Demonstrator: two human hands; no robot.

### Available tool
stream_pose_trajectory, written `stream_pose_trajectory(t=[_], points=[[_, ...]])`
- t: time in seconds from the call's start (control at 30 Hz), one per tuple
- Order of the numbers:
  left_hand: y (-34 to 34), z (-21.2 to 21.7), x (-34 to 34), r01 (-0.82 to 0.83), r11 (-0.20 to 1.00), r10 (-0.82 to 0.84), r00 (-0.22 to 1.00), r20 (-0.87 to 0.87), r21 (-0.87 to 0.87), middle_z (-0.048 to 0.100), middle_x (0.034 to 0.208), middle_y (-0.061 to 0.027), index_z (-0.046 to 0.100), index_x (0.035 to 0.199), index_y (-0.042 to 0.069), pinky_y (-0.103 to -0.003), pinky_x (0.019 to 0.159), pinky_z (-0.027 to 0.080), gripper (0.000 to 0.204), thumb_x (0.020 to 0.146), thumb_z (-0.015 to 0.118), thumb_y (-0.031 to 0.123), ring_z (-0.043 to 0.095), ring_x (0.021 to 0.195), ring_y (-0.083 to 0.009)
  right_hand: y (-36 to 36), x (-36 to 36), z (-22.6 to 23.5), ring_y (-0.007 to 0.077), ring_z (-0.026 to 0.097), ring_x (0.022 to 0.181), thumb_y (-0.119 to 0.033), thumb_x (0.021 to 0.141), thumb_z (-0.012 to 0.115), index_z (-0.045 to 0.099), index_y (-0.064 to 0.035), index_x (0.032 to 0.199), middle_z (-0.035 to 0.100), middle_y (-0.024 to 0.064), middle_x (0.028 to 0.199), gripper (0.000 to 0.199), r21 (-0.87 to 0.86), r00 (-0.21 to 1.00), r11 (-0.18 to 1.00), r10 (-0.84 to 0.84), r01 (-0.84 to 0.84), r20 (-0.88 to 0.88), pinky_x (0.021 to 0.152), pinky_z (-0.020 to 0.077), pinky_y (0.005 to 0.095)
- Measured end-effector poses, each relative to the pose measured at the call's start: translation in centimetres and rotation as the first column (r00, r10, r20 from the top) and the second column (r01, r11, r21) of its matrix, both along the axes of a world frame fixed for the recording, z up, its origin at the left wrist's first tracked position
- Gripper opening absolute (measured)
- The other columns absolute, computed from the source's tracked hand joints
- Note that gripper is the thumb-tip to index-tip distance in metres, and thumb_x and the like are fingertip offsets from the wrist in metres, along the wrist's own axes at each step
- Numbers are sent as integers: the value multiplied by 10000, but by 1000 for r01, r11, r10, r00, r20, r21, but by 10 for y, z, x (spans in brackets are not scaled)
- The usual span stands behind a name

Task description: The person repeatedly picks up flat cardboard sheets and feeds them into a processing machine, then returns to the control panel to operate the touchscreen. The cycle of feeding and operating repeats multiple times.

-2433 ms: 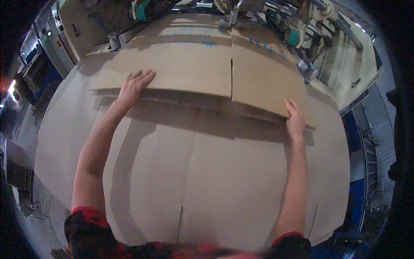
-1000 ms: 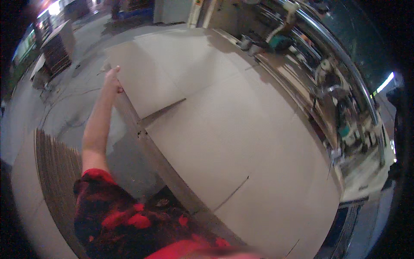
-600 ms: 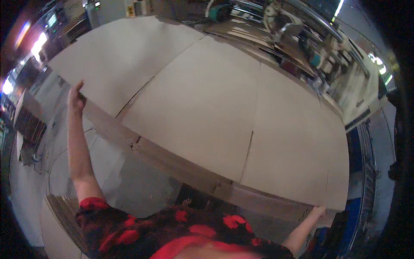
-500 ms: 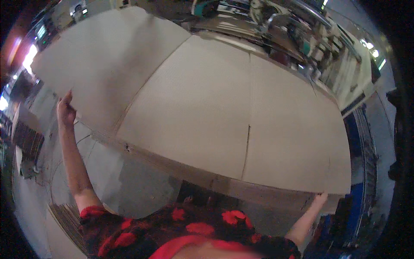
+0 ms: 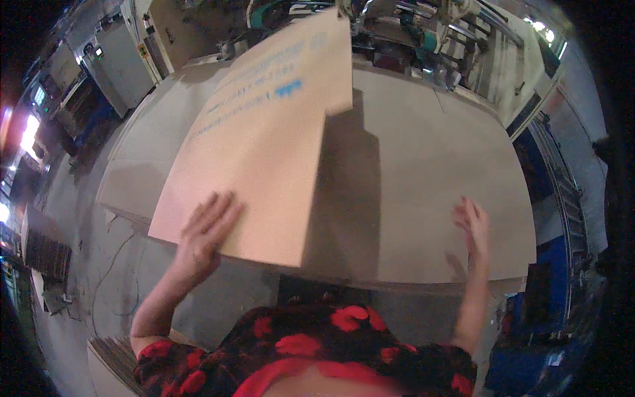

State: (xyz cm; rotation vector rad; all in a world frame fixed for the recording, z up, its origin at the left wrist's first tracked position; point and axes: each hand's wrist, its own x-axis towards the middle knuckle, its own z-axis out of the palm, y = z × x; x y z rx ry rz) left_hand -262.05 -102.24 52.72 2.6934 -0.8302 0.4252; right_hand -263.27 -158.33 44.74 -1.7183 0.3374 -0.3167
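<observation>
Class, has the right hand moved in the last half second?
Yes, forward: the right hand was at the near edge of the cardboard stack and is now farther in, over its top.

Short-sleeved top (image 5: 317, 333), black or very dark ground, scattered bright red patches, rounded and petal-edged like large flowers. Biggest red flower shape (image 5: 347, 319) on front, right of middle; others smaller, unevenly spaced. Wide plain red neckband (image 5: 281, 368), curved, blurred toward lower edge. Left sleeve (image 5: 169, 368) dark with several red blotches, red showing at hem (image 5: 157, 347). Right sleeve (image 5: 440, 367) mostly dark, red patch low down. Fabric soft, loosely creased. Left forearm (image 5: 159, 311), right forearm (image 5: 473, 298) bare below sleeves. Left grip (image 5: 210, 231), right grip (image 5: 475, 228) also bare.
</observation>
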Motion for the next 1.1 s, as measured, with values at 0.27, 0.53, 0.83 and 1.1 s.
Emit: stream_pose_trajectory(t=[0.27,0.53,0.83,1.1], points=[[0,-65,-5,134,959,-128,991,-41,251,496,1251,-126,568,1107,133,-558,981,304,366,748,588,65,406,1201,-395,142,269,-22,233,562,921,-479,850,523,357,11,1271,519,165,1138,667,531,924,793,380,-300,-46,728,486,373],[3,-97,-8,57,982,-57,998,-7,180,506,1236,-119,555,1096,72,-560,1017,243,320,778,592,82,381,1221,-396,183,346,-52,207,585,880,-325,831,592,551,-22,1085,607,92,993,397,557,829,620,474,-553,297,785,463,339],[-3,-120,17,-31,922,34,999,-3,387,446,1296,-116,470,1213,97,-580,995,249,408,815,549,138,348,1246,-375,154,318,-59,222,573,885,-300,833,589,532,-30,1106,602,101,985,388,370,846,770,524,-520,99,804,455,352],[47,-107,67,26,841,35,994,-102,540,354,1376,-75,403,1297,148,-589,985,253,485,830,529,164,303,1276,-346,-51,-84,-62,325,302,1261,-348,810,612,272,57,1321,306,205,1373,736,-732,618,289,-754,618,224,1048,231,409]])
